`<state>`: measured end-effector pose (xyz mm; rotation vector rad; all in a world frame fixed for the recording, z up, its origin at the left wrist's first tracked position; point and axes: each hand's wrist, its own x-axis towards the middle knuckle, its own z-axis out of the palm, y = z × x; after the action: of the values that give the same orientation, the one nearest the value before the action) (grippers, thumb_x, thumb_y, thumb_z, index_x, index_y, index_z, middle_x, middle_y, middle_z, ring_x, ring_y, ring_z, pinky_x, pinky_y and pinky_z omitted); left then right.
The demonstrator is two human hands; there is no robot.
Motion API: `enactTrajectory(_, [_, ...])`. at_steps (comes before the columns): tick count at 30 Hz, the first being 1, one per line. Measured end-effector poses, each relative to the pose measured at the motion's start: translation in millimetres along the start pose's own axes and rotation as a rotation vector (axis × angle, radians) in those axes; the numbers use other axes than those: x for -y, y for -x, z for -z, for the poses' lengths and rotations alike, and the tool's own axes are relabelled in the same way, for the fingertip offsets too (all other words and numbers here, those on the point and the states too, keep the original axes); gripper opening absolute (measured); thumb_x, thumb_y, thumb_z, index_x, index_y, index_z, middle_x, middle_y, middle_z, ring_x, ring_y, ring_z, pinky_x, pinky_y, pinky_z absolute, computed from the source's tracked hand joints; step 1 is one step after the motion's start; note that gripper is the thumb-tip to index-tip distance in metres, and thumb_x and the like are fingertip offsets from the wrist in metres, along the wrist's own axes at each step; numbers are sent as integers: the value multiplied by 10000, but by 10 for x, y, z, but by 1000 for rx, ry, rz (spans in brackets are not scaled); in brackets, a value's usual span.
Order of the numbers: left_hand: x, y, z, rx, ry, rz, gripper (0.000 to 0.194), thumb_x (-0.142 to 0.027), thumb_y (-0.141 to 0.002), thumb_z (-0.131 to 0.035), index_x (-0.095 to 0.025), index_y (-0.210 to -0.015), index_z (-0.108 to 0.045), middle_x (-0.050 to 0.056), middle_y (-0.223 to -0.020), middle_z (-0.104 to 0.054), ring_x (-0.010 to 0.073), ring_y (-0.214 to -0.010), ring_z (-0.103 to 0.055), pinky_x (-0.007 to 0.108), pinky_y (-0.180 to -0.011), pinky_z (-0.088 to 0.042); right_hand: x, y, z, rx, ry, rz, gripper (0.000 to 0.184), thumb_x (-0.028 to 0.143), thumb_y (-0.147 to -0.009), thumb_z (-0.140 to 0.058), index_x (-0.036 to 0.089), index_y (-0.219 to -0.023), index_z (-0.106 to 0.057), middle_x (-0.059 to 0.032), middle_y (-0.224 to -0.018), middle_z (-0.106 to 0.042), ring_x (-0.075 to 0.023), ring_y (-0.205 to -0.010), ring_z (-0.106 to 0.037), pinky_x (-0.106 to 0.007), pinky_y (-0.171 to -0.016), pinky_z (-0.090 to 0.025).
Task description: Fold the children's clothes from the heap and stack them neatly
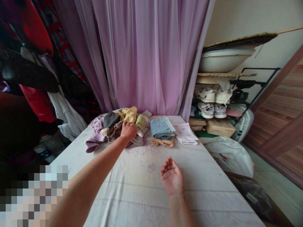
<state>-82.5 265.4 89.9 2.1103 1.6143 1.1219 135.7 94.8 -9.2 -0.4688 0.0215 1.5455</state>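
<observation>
My left hand [129, 130] reaches onto a heap of crumpled clothes, palm down, its fingers apart and touching the fabric. Under and beside it lies a brown garment [115, 130]. Around it in the heap are a yellow garment [130, 114], a green one [140, 122], a dark grey one [111, 119] and a lilac one [92, 143]. My right hand [172, 176] rests palm up above the table, fingers loosely curled, with nothing in it. Beyond it sit folded blue denim [162, 127], a folded tan garment [163, 142] beneath its near edge, and a folded white patterned cloth [186, 133].
A pale sheet covers the table [142, 183]. Behind it hangs a purple curtain [146, 56]. At right, a rack holds shoes [209, 110], boxes [220, 126] and a white basin [224, 60]; plastic bags [229, 154] stand beside the table. Clothes [66, 107] hang at left.
</observation>
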Motion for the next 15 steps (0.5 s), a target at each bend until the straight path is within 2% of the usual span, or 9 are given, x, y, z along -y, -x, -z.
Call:
enactTrajectory(2, [-72,-145,133,-86,175,94,216,-356,-830,-596,-189,-765,-716,82,-860,-737,304,-1088,-602,471,-1057,-343,-12,-18,29,10,7,4,200,212,-701,-756,203,-896,-710,37,-777,-743,-80,-659,-679,-185,-586,-549])
enactTrajectory(4, [-148,-285,305,-141,291,125,357,-453,-891,-497,-169,-894,-713,90,-905,-730,263,-967,-643,395,-913,-458,-21,-38,62,28,34,15,205,224,-705,-765,203,-903,-712,30,-788,-745,-85,-676,-684,-190,-601,-552])
enactTrajectory(6, [-239,-387,500,-235,578,161,382,-483,-877,-523,-152,-959,-694,84,-943,-722,208,-890,-650,309,-820,-485,-26,-51,82,44,58,28,193,231,-718,-762,205,-904,-714,22,-797,-745,-90,-688,-687,-198,-613,-556])
enactTrajectory(8, [-350,-416,690,-285,876,207,326,-442,-840,-601,-140,-934,-679,64,-897,-713,161,-814,-643,255,-769,-486,-23,-52,79,46,61,30,186,223,-719,-763,203,-897,-714,20,-800,-745,-90,-688,-686,-200,-619,-556])
enactTrajectory(10, [-475,-354,847,-240,1054,247,278,-399,-848,-601,-136,-909,-665,46,-829,-700,146,-765,-643,249,-747,-497,-15,-40,56,38,44,19,190,211,-707,-768,201,-889,-712,25,-796,-744,-84,-682,-682,-195,-617,-554])
enactTrajectory(12, [-592,-204,951,-153,1166,268,278,-389,-879,-550,-138,-931,-656,44,-812,-698,167,-783,-663,285,-760,-521,-5,-24,26,23,21,4,200,199,-688,-772,196,-878,-710,30,-784,-741,-79,-671,-677,-188,-608,-549])
enactTrajectory(15, [-666,137,996,-60,1282,315,318,-398,-892,-511,-141,-1018,-651,59,-864,-716,221,-865,-688,359,-802,-546,7,-8,2,8,11,-7,203,192,-671,-772,191,-863,-705,32,-766,-737,-77,-657,-674,-184,-595,-546])
